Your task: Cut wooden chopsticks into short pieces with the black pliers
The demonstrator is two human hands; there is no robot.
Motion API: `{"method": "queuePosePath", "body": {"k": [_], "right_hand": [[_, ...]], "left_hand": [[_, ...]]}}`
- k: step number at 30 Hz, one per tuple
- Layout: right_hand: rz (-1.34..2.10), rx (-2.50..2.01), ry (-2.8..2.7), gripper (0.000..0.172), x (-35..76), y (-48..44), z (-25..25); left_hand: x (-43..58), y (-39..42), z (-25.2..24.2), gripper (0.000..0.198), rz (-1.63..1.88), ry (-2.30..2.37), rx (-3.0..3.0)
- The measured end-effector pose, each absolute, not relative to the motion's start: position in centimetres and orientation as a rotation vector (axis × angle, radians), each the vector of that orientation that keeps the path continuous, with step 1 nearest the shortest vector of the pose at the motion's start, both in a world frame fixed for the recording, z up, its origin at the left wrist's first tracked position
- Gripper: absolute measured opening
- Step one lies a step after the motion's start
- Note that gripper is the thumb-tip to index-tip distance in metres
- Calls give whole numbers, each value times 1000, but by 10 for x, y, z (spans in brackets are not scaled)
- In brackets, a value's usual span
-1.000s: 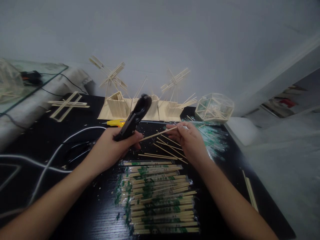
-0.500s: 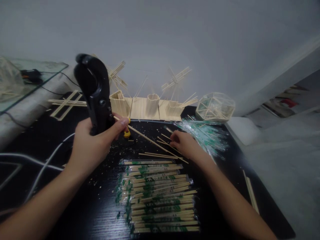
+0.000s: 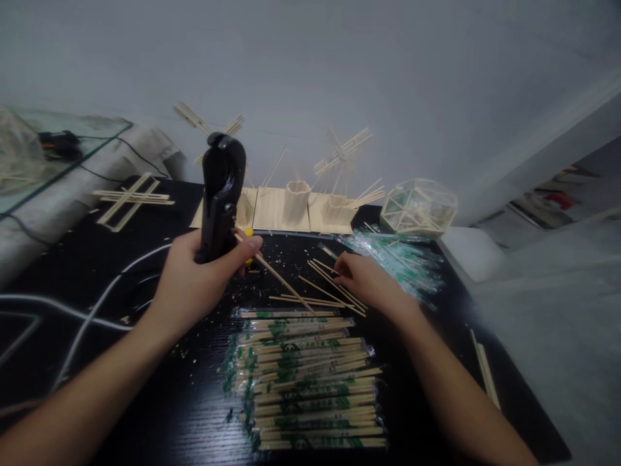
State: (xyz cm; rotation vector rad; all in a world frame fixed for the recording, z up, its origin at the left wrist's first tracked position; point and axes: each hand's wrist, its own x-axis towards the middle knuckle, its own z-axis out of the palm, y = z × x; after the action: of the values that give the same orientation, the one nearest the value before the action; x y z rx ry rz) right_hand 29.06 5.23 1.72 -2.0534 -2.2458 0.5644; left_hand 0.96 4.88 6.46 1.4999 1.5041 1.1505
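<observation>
My left hand (image 3: pixel 194 285) is closed around a black cutter tool (image 3: pixel 220 194) held upright, jaws up. A thin wooden stick (image 3: pixel 276 275) is pinched against the tool by the thumb and slants down to the right. My right hand (image 3: pixel 363 281) rests on the black table, fingers curled over a scatter of loose wooden sticks (image 3: pixel 320 291); whether it grips one I cannot make out. In front of both hands lies a pile of wrapped chopsticks (image 3: pixel 310 382) with green print.
Stick-built models (image 3: pixel 295 200) stand on a wooden base at the back. A polyhedron frame (image 3: pixel 420 207) sits at right, beside a heap of clear wrappers (image 3: pixel 392 259). A stick cross (image 3: pixel 129 200) and white cables (image 3: pixel 72 310) lie at left. A yellow tool (image 3: pixel 249 246) shows behind the thumb.
My left hand swung the cutter upright, taking the stick with it, then shifted right. My right hand let go of the stick and dropped onto the loose sticks.
</observation>
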Motion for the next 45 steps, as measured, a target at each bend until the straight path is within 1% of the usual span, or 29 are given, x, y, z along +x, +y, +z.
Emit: {"method": "queuePosePath", "body": {"k": [9,11,14,17,19,22,23,25,32,35,42,45], "right_hand": [[641,-2162,-2281,18,285,51,5],[643,-2131,-2293,18,285,51,4],[595,-2071,-2299,14,284,50,8],[563,-1890,-2192,10,280,47,17],[751,-1674,-2040,7,274,42,24],[1225,-1338,-1792,7,259,31,32],[1333,-1261,-1719,8,254,27,33],[1443,-1176,-1604,9,242,20,32],[1623,-1094,-1380,15,216,9,12],[1578,-1088,-1405,15,215,10,7],[1074,-1152,-1685,13,219,17,-2],[923,-1161,-1752,9,219,19,-8]], "left_hand": [[9,51,60,26,1171,1443,1524],[9,51,60,25,1169,1444,1520],[9,51,61,24,1172,1439,1509],[10,51,61,23,1174,1418,1509],[10,51,60,23,1180,1400,1514],[12,52,58,24,1182,1384,1509],[13,52,56,25,1178,1381,1507],[14,52,54,25,1157,1370,1512],[20,47,50,25,1130,1278,1480],[23,43,51,20,1140,1279,1504],[29,39,47,8,1136,1236,1645],[30,37,38,11,1118,1208,1700]]}}
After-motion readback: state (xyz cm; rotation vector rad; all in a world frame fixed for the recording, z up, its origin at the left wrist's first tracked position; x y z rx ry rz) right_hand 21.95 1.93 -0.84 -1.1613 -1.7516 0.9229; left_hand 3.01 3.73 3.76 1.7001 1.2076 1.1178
